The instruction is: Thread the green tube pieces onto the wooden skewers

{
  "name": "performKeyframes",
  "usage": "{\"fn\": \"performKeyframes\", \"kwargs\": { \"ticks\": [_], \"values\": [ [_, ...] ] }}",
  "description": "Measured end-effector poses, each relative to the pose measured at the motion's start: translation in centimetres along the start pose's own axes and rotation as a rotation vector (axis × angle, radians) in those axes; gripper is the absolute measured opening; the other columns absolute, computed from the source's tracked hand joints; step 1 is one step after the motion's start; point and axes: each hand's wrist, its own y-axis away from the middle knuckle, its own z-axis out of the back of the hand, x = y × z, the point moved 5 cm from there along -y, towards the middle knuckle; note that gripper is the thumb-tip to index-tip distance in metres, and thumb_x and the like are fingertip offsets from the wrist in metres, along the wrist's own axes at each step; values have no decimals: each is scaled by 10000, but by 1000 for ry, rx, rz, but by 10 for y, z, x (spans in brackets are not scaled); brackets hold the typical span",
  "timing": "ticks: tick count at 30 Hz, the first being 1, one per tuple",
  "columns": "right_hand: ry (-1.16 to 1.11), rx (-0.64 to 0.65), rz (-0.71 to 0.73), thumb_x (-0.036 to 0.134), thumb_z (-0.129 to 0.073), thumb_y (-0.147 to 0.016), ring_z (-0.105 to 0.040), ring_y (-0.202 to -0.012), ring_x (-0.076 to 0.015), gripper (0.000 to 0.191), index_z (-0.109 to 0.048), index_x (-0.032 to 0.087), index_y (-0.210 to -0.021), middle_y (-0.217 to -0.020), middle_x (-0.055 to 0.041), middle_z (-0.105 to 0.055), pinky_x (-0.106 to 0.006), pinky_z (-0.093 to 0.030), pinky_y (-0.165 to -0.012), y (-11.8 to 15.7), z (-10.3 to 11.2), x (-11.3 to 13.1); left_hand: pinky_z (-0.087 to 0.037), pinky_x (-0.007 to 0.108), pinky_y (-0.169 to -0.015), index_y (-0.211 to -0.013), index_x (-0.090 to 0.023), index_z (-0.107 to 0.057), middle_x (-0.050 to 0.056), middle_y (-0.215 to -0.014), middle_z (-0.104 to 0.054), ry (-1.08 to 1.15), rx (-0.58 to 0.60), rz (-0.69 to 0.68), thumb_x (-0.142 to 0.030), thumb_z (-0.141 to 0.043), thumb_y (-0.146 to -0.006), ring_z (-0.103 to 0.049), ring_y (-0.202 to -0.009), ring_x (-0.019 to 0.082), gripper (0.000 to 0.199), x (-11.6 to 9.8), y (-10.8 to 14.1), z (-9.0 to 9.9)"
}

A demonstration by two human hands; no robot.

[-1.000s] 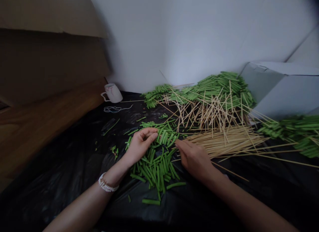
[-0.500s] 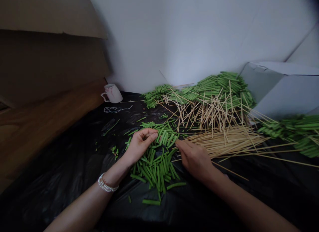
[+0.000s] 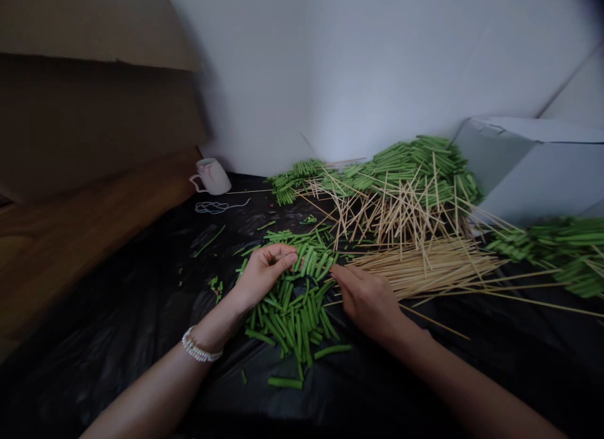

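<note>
Mug (image 3: 214, 177) and string (image 3: 214, 207) beyond green pieces (image 3: 300, 329)

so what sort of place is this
Probably a makeshift indoor food-prep spot: black plastic sheeting is spread out, with cut green stalks and a pile of thin sticks on it.

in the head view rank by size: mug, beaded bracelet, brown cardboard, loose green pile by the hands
Largest first:
Brown cardboard
Loose green pile
Mug and beaded bracelet: too alike, bracelet nearer, order unsure
</note>
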Motion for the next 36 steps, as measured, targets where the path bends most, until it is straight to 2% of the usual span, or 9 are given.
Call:
{"fn": "performKeyframes", "kwargs": {
  "ticks": [11, 17, 22, 26, 33, 36],
  "values": [
    [-32, -28, 23, 146, -386, -918, -586, -698, -136, 291, -619, 182, -1088, -805, -20, -650, -252, -349, -603, 0, 0, 1, -442, 228, -619, -847, -145, -689, 16, -710, -670, 73, -19, 9, -400, -742, -726, -563, -618, 116, 287, -1, 3, -3],
    [-6, -14, 57, 152, -397, -912, -553, -624, -127, 267, -630, 196, -1033, -751, 5, -623, -266, -309, -569, 1, 2, 8, -377, 199, -533, -685, -136, -633, -16, -619, -551, 8, 178, 30, -398, -697, -775, -472, -569, 88, 284, 1, 5, -12],
    [-1, -29, 54, 164, -397, -920, -536, -611, -125, 256, -630, 193, -1023, -734, 7, -612, -267, -294, -570, 1, 2, 7, -353, 204, -500, -664, -139, -619, -20, -579, -506, -36, 158, 9, -423, -681, -780, -438, -542, 92, 313, 2, 5, -10],
    [-9, -14, 56, 159, -397, -916, -539, -615, -125, 262, -628, 194, -1036, -741, 6, -616, -266, -286, -570, 1, 1, 7, -361, 212, -520, -647, -138, -589, -15, -591, -517, -32, 188, 36, -434, -676, -779, -443, -553, 97, 335, 3, 4, -11],
    [-7, 26, 47, 141, -380, -906, -551, -630, -129, 289, -623, 199, -1051, -766, 0, -629, -267, -284, -578, 1, -1, 7, -281, 196, -495, -606, -142, -515, -50, -551, -419, -74, 197, 23, -440, -664, -786, -356, -519, 72, 378, 5, 3, -10],
    [-4, 29, 44, 156, -386, -911, -556, -637, -131, 277, -619, 203, -1051, -768, 1, -629, -270, -282, -576, 2, -2, 6, -292, 200, -504, -625, -145, -519, -47, -567, -427, -78, 203, 20, -442, -647, -801, -369, -532, 78, 368, 6, 3, -10]
  ]
}}
